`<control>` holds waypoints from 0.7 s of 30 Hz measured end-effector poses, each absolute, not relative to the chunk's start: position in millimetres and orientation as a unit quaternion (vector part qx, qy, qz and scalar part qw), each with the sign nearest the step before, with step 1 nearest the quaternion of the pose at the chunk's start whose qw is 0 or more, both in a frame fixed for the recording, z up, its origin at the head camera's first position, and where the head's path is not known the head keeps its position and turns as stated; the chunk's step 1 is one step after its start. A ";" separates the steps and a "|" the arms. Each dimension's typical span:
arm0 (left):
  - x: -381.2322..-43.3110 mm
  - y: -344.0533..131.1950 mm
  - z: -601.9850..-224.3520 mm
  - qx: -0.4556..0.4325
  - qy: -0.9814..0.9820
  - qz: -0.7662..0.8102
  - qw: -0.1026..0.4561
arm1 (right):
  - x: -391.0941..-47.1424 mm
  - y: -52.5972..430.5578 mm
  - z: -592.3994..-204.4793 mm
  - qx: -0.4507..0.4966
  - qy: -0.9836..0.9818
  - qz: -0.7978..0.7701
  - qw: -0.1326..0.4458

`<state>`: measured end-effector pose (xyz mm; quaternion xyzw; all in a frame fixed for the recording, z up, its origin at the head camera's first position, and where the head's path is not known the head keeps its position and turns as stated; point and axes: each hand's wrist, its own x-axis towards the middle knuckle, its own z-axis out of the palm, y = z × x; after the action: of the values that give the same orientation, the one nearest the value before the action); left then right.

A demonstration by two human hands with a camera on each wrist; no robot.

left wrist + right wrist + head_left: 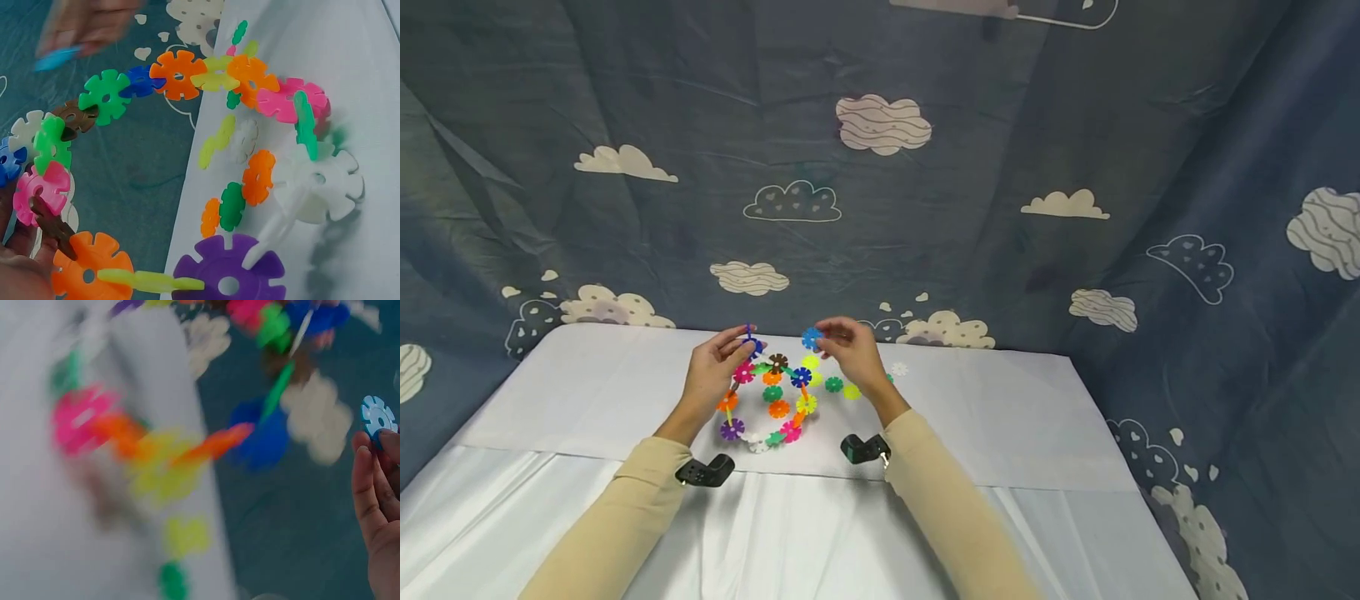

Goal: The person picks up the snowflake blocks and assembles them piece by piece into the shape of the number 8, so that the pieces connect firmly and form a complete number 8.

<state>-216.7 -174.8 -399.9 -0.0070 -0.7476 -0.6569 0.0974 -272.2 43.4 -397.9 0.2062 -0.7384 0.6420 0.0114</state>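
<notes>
My left hand (707, 373) grips a dark blue notched disc (753, 347) at the far left of a ring of interlocked, flower-shaped plastic discs. The ring stands tilted up from the table, with orange, purple (229, 286), white, pink, yellow, green and brown discs slotted edge to edge. Beyond its right side my right hand (854, 354) pinches a single light blue disc (378, 420) between thumb and fingers, apart from the ring. In the left wrist view the right hand is blurred, and only part of the left hand (22, 262) shows.
Loose discs lie on the white-covered table (985, 425): a green disc (833, 384) and a yellow disc (851, 391) right of the ring, a white disc (899, 368) farther right. Others lie inside the ring's outline. A dark cloud-print curtain (970, 250) hangs behind the table.
</notes>
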 end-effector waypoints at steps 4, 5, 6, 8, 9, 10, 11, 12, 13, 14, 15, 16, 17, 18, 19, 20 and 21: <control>-217.6 -173.2 -400.0 -0.009 -0.748 -0.656 0.101 | -276.0 23.0 -361.7 0.280 -0.751 0.597 0.018; -217.9 -172.7 -399.8 -0.009 -0.748 -0.655 0.102 | -276.5 17.6 -354.8 0.288 -0.755 0.589 0.019; -217.9 -172.3 -399.7 -0.006 -0.748 -0.655 0.102 | -277.3 12.7 -349.6 0.294 -0.757 0.583 0.020; -218.4 -171.8 -398.7 0.001 -0.749 -0.655 0.102 | -279.2 3.4 -341.0 0.297 -0.762 0.575 0.021; -218.4 -171.5 -398.1 0.004 -0.749 -0.655 0.100 | -279.7 -0.5 -337.9 0.300 -0.762 0.573 0.018; -218.1 -171.1 -397.5 0.006 -0.749 -0.655 0.100 | -280.1 -4.2 -335.4 0.303 -0.763 0.571 0.016; -217.7 -170.8 -397.1 0.007 -0.751 -0.653 0.100 | -280.1 -7.3 -333.4 0.306 -0.764 0.568 0.015; -217.5 -170.5 -396.8 0.008 -0.751 -0.653 0.099 | -280.1 -10.0 -332.0 0.308 -0.765 0.565 0.012; -217.4 -170.2 -396.5 0.006 -0.749 -0.655 0.100 | -280.1 -12.3 -331.0 0.310 -0.766 0.563 0.010; -217.3 -170.1 -396.4 0.004 -0.748 -0.656 0.101 | -280.0 -14.3 -330.4 0.313 -0.768 0.559 0.010; -217.2 -170.0 -396.3 0.002 -0.747 -0.657 0.102 | -280.0 -16.0 -330.2 0.314 -0.769 0.556 0.010; -217.0 -170.0 -396.2 0.000 -0.746 -0.658 0.103 | -280.0 -17.4 -330.5 0.313 -0.771 0.554 0.010; -216.9 -170.2 -396.4 -0.002 -0.745 -0.659 0.103 | -280.1 -18.3 -331.1 0.312 -0.773 0.552 0.011; -216.8 -170.4 -396.7 -0.002 -0.743 -0.661 0.102 | -280.2 -19.1 -331.9 0.311 -0.774 0.551 0.010; -216.6 -170.8 -396.9 -0.002 -0.743 -0.662 0.101 | -280.3 -19.8 -332.9 0.309 -0.776 0.550 0.011; -216.1 -171.1 -396.9 -0.001 -0.742 -0.663 0.099 | -280.2 -20.4 -333.8 0.309 -0.777 0.549 0.011; -215.3 -171.4 -396.9 -0.001 -0.740 -0.665 0.099 | -279.9 -20.9 -334.6 0.309 -0.777 0.549 0.012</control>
<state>-215.3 -171.4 -396.9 -0.0006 -0.7402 -0.6651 0.0986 -279.9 -20.9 -334.6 0.3086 -0.7766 0.5491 0.0123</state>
